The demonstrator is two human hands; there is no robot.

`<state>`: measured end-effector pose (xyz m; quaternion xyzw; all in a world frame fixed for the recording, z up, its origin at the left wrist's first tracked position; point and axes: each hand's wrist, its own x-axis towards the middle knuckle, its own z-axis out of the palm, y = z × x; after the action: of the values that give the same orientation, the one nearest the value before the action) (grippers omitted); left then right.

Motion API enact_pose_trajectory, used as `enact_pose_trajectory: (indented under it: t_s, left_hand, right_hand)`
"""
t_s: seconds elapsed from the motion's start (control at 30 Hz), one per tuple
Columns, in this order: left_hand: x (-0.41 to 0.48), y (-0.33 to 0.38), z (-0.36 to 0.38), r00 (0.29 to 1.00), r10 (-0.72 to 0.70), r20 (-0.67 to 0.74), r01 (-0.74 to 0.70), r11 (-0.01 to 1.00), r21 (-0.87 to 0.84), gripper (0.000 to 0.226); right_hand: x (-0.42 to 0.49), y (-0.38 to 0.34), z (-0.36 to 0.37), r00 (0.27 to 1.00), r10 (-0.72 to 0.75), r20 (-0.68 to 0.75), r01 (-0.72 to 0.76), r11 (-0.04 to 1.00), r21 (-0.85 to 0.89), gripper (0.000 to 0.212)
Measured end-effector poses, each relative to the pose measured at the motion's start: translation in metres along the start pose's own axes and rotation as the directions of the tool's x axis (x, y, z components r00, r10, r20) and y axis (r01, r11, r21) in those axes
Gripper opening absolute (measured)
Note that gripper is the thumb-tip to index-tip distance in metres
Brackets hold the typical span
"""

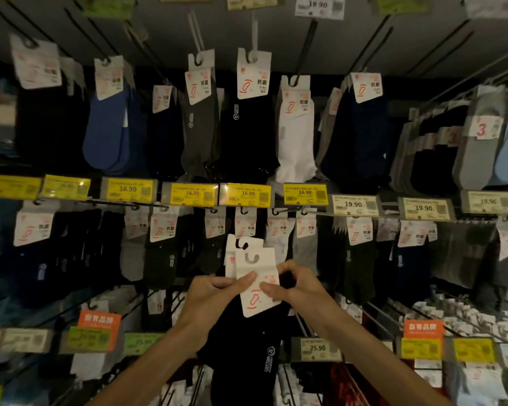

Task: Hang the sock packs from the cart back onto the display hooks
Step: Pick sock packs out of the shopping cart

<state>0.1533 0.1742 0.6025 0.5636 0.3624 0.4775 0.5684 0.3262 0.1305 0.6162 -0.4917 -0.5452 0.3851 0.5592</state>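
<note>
Two black sock packs with white card headers are held together in front of the display, low in the middle. My left hand grips the header cards from the left, thumb across the front card. My right hand pinches the front card's right edge. The cards' hanging holes sit just below a black display hook of the middle row. The cart is out of view.
The wall is full of hanging sock packs in three rows: black, blue, grey and a white pack. Yellow price tags line the rail between rows. Long black hooks stick out at the top. More tags and packs fill the bottom.
</note>
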Motion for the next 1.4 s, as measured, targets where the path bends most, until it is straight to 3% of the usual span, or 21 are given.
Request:
enact_pose_trajectory:
  t_s: [0.3,0.53,1.03,1.27,1.33,1.4]
  left_hand:
    - [-0.003,0.008,-0.039,0.989,-0.105,0.108,0.115,0.990,-0.085,0.037]
    - [0.002,0.019,-0.044,0.998,-0.020,0.065,0.026,0.995,-0.093,0.037]
    - [0.014,0.009,-0.049,0.999,-0.012,0.047,0.019,0.988,-0.152,0.032]
    - [0.019,0.010,-0.043,0.999,0.018,-0.031,-0.023,0.988,-0.150,0.027]
    - [0.022,0.006,-0.047,0.995,0.021,-0.099,-0.036,0.988,-0.150,0.023]
    - [0.025,0.001,-0.056,0.982,0.018,-0.186,-0.048,0.986,-0.160,0.016]
  right_hand:
    - [0.036,-0.036,0.011,0.986,-0.063,-0.152,0.098,0.966,0.240,0.028]
    - [0.056,-0.042,0.020,0.984,-0.043,-0.171,0.106,0.920,0.377,0.028]
    - [0.076,-0.033,0.028,0.958,-0.137,-0.254,0.182,0.970,0.164,0.029]
    - [0.095,-0.023,0.027,0.953,-0.099,-0.285,0.167,0.960,0.224,0.030]
    - [0.101,-0.019,0.027,0.941,-0.140,-0.308,0.194,0.969,0.152,0.030]
    - [0.107,-0.013,0.023,0.918,-0.245,-0.312,0.246,0.969,-0.039,0.033]
